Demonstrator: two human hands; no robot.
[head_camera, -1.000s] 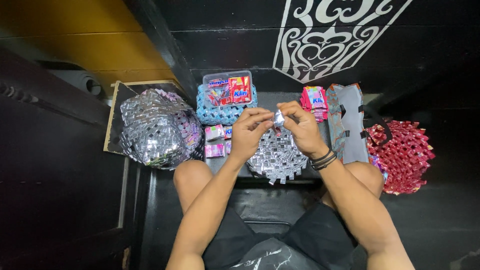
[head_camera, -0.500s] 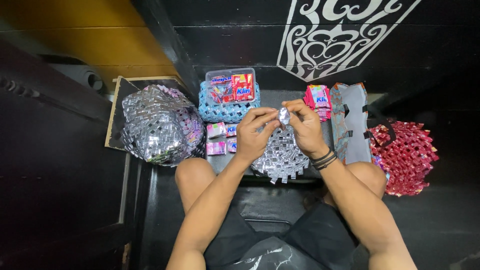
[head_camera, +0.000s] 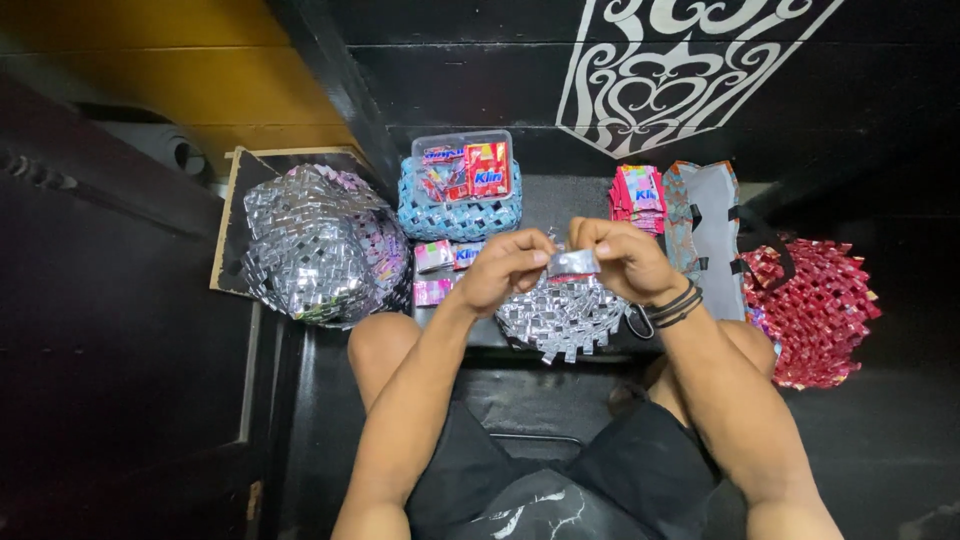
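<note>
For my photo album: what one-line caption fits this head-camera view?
Both hands, left hand and right hand, pinch a small silver foil strip above a woven silver piece.

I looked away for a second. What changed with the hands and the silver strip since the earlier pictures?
Hardly anything: both hands keep pinching the small silver folded strip over the woven silver piece, with only slight finger shifts. The silver woven bag, blue basket and red woven piece stayed put.
</note>
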